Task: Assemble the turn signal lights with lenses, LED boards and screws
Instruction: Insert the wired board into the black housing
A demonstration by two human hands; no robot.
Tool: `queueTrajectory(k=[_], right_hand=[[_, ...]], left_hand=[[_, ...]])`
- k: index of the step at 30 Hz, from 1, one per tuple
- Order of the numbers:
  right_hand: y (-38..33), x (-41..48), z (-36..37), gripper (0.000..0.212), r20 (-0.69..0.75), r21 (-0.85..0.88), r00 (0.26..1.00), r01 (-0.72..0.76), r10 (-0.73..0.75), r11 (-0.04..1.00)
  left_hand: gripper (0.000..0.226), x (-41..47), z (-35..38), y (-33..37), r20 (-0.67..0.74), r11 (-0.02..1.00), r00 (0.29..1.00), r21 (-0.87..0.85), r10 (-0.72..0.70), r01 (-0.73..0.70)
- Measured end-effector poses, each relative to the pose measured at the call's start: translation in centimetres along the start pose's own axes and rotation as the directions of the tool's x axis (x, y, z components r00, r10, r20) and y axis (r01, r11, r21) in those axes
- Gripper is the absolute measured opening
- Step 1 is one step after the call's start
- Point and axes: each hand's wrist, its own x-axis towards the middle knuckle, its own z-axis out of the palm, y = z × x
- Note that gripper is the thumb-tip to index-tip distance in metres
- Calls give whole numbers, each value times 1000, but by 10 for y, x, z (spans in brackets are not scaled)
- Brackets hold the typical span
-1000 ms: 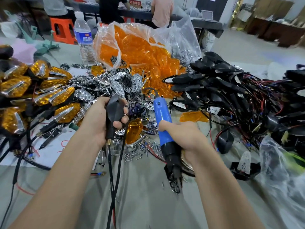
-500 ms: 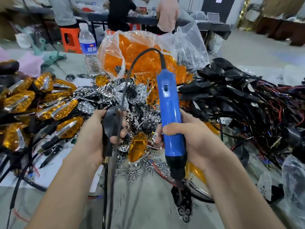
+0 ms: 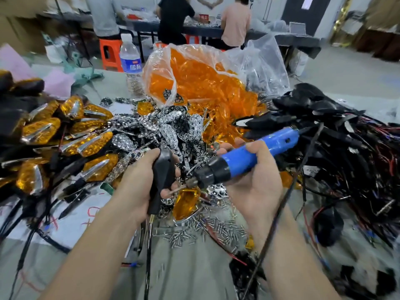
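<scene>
The left hand (image 3: 138, 182) grasps the black housing (image 3: 163, 168); the right hand (image 3: 258, 182) grasps the screwdriver (image 3: 242, 159), its tip pointing left toward the housing.

Loose screws (image 3: 218, 229) on grey table (image 3: 190, 274)

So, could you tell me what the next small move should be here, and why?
Probably seat the bit of the blue screwdriver in the black housing and start driving: the right hand grips the driver, angled toward the housing that the left hand holds.
</scene>
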Motion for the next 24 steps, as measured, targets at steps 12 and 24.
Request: queueTrajectory(k=[12,24], right_hand=[[4,31,-13,28,130,110,960,236,-250,965],[6,27,-31,41,164,152,955,223,-247,963]], left_hand=[[41,-8,2,6,-164,995,985,87,53,-39],[43,-3,9,-2,-244,974,969,224,27,29]])
